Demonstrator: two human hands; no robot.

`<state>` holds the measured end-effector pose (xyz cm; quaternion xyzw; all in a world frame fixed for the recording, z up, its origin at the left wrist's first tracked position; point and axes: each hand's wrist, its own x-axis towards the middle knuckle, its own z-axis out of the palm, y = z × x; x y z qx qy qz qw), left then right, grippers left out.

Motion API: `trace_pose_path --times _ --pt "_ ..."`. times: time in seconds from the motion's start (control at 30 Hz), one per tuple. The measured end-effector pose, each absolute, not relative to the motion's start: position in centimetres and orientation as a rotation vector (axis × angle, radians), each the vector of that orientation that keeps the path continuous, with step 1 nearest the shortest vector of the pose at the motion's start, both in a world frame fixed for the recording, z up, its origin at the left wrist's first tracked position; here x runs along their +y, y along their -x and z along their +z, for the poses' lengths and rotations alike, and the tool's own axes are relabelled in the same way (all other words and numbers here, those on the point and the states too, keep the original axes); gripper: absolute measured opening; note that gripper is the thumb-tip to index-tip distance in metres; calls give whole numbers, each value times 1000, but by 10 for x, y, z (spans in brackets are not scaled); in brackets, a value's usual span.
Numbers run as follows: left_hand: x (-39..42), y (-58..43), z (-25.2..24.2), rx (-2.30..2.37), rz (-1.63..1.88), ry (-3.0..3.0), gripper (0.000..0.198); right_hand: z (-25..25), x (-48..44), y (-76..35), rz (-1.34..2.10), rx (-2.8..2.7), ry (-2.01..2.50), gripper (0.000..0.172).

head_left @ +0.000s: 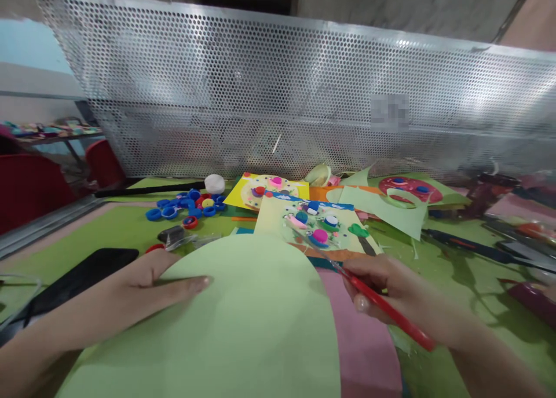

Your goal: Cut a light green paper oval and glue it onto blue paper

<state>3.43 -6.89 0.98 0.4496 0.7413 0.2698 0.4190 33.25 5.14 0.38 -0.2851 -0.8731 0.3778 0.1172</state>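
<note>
My left hand (152, 285) grips the left edge of a large, rounded sheet of light green paper (260, 322), thumb on top and fingers hidden beneath. Red-handled scissors (386, 311) are held in my right hand (391, 282), just right of the green paper's curved edge. Their metal blades point up and left, over a decorated picture. Under the green sheet, a pink paper with a rounded edge (365, 334) shows on the right.
Craft pictures with bottle caps (321, 221) lie ahead, beside loose blue caps (186, 201) and a white ball (214, 183). A black phone-like object (82, 282) sits at left; a glue gun (469, 244) at right. A perforated metal panel (260, 91) stands behind.
</note>
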Motion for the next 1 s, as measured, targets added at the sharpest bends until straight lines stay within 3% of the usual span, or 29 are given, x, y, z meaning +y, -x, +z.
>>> trace_pose_path --times 0.23,0.5,0.73,0.87,1.0 --pt "-63 -33 6 1860 617 -1177 49 -7 58 -335 1474 -2293 936 44" --pt "-50 -47 3 1685 605 -1390 34 -15 37 -302 1617 -2034 675 31" --pt "-43 -29 -12 1660 857 -1370 52 -27 49 -294 1511 -1736 720 33" --pt "-36 -21 -12 1620 1010 -1348 34 -32 62 -296 1479 -1596 747 35" --pt "-33 -18 -10 1697 1247 -1288 34 -32 64 -296 1546 -1629 760 33"
